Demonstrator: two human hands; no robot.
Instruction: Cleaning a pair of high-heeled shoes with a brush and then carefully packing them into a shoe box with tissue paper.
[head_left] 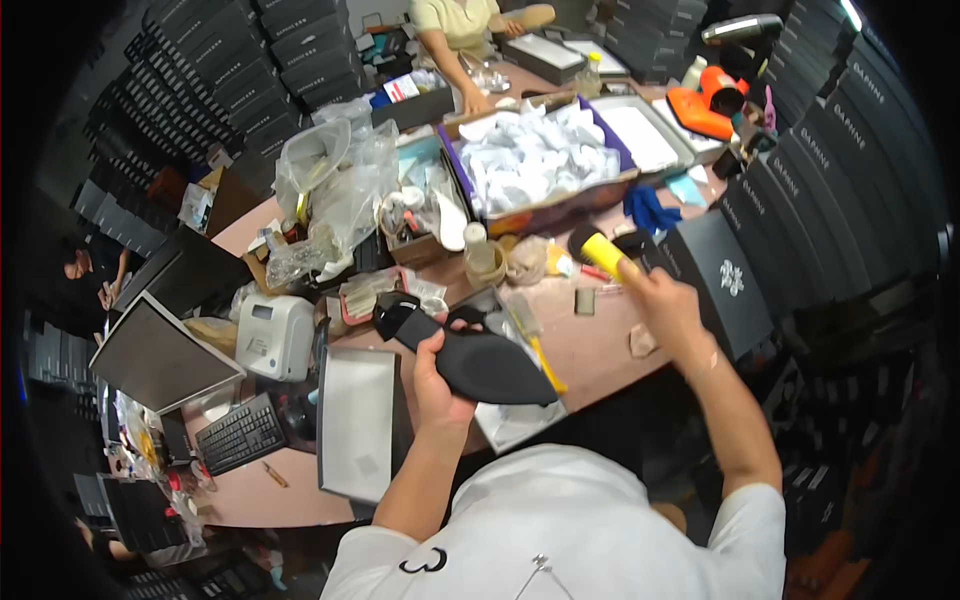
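Observation:
A black heeled shoe (485, 368) lies sole up in my left hand (436, 388), its toe toward the lower right and its heel toward the upper left. My left thumb presses on the sole, and the other fingers wrap behind the shoe, partly hidden. To the right, over the table, my right hand (665, 308) is closed round a thick yellow-handled tool (602, 257). The tool's dark rounded head points up and left; its exact kind cannot be made out. Shoe and tool are well apart.
Beyond my hands stands a carton (617, 187) heaped with crumpled white paper. A glass bottle (477, 250) and blue cloth (652, 210) lie on the pink table (600, 348). An open box (358, 420), label printer (275, 337), keyboard (240, 434) and monitor (168, 352) are left. A co-worker (455, 35) sits opposite.

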